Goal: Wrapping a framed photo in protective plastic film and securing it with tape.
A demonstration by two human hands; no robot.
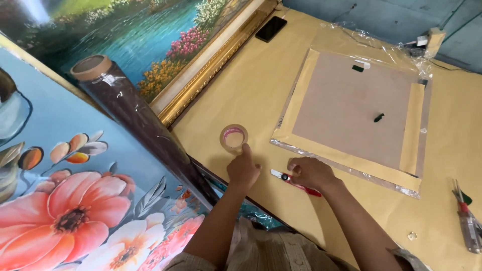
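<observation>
Tape roll (234, 137) sits at centre frame on the desk (251, 90), with your left hand (243, 170) loosely curled and gripping nothing, its forefinger touching the roll's near rim. Your right hand (311, 173) rests half-closed over the red utility knife (295, 182); whether it grips the knife cannot be told. The step appears to be reaching for tape; lifting the roll would call for closing fingers around its rim. The wrapped frame back (351, 115) lies just right of the roll. Open desk remains above the roll; the dark roll tube (145, 130) borders the left.
</observation>
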